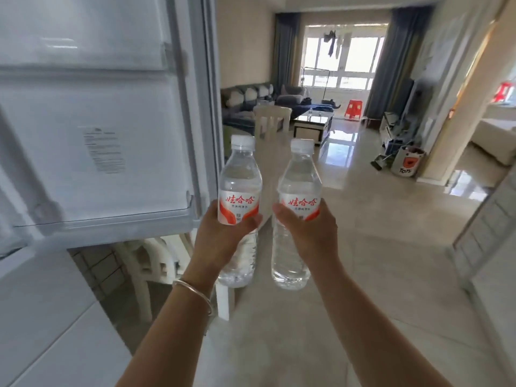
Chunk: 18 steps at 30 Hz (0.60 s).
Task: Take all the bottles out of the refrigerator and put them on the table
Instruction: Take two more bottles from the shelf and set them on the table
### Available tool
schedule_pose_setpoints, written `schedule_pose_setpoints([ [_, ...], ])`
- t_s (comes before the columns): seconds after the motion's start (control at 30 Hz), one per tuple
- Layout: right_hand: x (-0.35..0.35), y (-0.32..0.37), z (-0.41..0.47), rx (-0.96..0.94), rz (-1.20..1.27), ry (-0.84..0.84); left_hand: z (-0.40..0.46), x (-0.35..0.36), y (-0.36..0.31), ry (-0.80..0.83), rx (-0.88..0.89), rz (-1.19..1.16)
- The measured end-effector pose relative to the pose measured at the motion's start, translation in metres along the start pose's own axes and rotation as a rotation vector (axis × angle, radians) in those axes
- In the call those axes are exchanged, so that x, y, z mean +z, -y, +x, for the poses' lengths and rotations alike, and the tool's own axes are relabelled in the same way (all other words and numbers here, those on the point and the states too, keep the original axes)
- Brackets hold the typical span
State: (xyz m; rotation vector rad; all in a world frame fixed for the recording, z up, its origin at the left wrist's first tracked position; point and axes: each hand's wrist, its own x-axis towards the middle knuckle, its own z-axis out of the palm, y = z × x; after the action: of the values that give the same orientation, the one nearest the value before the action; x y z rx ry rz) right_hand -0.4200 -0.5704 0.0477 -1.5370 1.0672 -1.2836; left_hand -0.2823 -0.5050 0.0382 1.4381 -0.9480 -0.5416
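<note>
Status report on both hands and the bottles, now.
Left hand grips left bottle. Right hand grips right bottle. Both upright, midair. Refrigerator door open at left.

The left bottle carries a white and red label with the red characters 娃哈哈. The right bottle bears the same 娃哈哈. A box on the floor reads "TOYS". The sticker on the refrigerator door is too blurred to read.

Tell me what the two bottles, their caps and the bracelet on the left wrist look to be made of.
Left bottle and right bottle: clear thin plastic, glossy, ribbed low down; the room shows through. Caps: white, seemingly opaque plastic. Labels: glossy printed film, probably. Bracelet: silver-coloured metal by its shine, though not certain.
</note>
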Motion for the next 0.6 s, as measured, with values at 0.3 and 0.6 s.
schedule_pose_setpoints([
  [0.3, -0.087, -0.068, 0.105, 0.037, -0.045, -0.051, 0.057, 0.143, 0.023, 0.030, -0.068, 0.043],
  [0.6, -0.044, -0.131, 0.275, 0.044, -0.059, -0.021, 0.226, 0.200, 0.066, -0.025, -0.100, -0.037],
])
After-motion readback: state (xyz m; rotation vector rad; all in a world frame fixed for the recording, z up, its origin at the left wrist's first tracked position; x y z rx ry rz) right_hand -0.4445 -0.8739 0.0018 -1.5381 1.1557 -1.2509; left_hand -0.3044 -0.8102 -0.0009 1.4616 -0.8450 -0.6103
